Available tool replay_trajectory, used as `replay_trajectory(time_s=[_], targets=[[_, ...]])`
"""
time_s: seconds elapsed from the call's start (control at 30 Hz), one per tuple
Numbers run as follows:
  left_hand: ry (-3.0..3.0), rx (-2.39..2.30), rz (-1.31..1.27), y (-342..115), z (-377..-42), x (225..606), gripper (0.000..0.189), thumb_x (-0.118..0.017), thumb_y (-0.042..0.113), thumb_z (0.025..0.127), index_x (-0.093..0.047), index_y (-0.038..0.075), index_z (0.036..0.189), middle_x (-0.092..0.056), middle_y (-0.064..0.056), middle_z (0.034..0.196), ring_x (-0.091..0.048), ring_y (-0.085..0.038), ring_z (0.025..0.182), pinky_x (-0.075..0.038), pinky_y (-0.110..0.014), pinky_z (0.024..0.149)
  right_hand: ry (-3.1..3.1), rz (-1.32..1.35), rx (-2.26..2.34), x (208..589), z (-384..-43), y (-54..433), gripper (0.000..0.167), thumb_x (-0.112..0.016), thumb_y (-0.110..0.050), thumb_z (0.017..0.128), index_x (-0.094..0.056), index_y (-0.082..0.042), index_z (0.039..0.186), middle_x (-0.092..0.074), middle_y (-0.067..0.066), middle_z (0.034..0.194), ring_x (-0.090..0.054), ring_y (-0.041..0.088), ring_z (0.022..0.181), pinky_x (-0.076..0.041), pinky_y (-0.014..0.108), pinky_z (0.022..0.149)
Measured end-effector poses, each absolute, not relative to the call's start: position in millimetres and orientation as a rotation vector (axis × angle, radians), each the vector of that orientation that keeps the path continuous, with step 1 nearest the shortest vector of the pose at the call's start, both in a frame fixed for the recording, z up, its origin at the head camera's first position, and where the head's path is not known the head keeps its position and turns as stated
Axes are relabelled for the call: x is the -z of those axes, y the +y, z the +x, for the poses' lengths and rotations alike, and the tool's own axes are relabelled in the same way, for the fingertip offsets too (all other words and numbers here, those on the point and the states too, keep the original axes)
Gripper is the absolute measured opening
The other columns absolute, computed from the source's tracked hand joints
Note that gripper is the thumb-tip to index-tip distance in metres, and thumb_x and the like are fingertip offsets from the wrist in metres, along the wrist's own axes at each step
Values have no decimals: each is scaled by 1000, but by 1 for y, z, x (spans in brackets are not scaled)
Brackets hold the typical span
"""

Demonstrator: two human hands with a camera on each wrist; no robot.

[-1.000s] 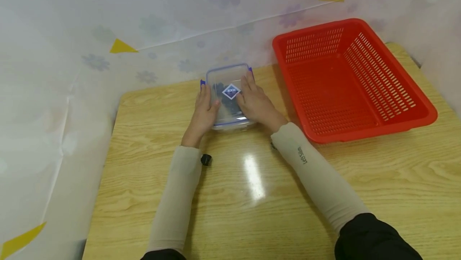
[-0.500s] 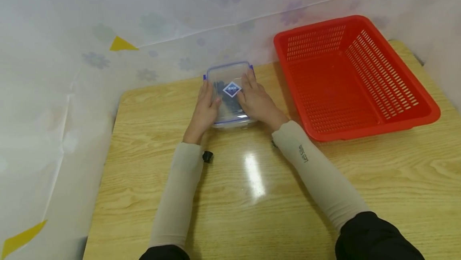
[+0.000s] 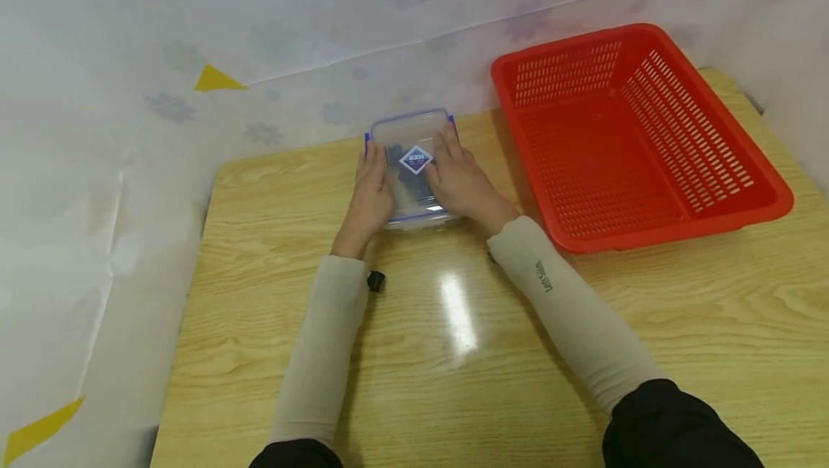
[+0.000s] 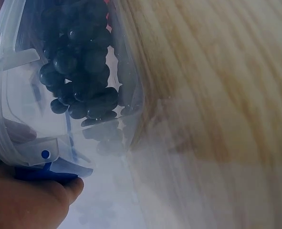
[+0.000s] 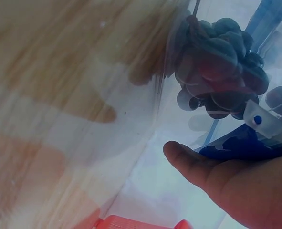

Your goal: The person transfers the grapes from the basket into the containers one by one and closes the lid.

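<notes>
A clear lidded food container (image 3: pixel 408 131) with a blue rim stands on the table near its back edge. A dark bunch of grapes (image 4: pixel 78 57) shows through its wall, and a blue diamond label (image 3: pixel 416 160) marks the lid. My left hand (image 3: pixel 372 201) lies along the container's left side, and its fingers touch a blue latch (image 4: pixel 45 172), which sticks outward. On the other side my right hand (image 3: pixel 465 183) rests with extended fingers at the right edge, against another blue latch (image 5: pixel 241 145). Its thumb lies over the lid near the label.
To the right of the container stands a large red plastic basket (image 3: pixel 602 137) with slotted walls. Behind the wooden table (image 3: pixel 259 295) hangs a pale flowered sheet (image 3: pixel 298 14) with yellow triangles. A small black object (image 3: pixel 376 281) sits at my left wrist.
My left thumb has moved off the lid toward the container's left edge. The right hand stays nearly as it was, and the view has shifted slightly.
</notes>
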State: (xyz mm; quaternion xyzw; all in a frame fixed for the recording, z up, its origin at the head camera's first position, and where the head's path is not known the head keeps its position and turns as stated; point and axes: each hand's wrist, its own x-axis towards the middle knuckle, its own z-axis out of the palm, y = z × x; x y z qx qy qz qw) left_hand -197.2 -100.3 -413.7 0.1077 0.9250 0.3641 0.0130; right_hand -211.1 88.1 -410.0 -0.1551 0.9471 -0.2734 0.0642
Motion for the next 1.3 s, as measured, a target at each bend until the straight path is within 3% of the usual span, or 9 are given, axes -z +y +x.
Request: replay_trajectory(time_s=[0.33,0.73,0.87,1.03,1.3], targets=[[2909,-1051,342,-95,-198,411,56,-29,-2,102,-22,-4,157,-6,-18,166,5,-29,153,3,-30,120,2854,-448,816,409,-211,87,66,-32,-28,109,-4,5,159,14,21,166,-1,35,153,-10,43,122],[2972,-1094,431,-99,-198,417,53,-31,0,102,-32,-7,154,-15,-21,164,-3,-29,153,2,-32,121,2846,-449,810,409,-210,87,67,-30,-30,109,-2,4,159,17,19,165,-2,36,153,-9,43,122],[2986,-1029,436,-97,-201,420,53,-33,17,108,-29,-6,155,-13,-21,165,-1,-32,153,1,-37,121,2852,-457,788,409,-210,87,67,-29,-31,109,-2,5,159,16,20,165,4,32,153,-7,42,122],[2982,-843,405,-95,-202,419,73,-40,45,107,-21,-2,159,-5,-20,167,8,-39,151,0,-42,121,2851,-469,762,410,-211,88,67,-27,-32,109,0,4,159,18,19,165,9,29,153,-6,41,122],[2961,-641,397,-93,-198,410,80,-35,53,106,-10,1,161,6,-15,167,12,-40,150,-5,-47,121,2847,-473,742,408,-209,88,67,-27,-32,109,1,3,159,19,18,165,10,29,152,-8,43,122]])
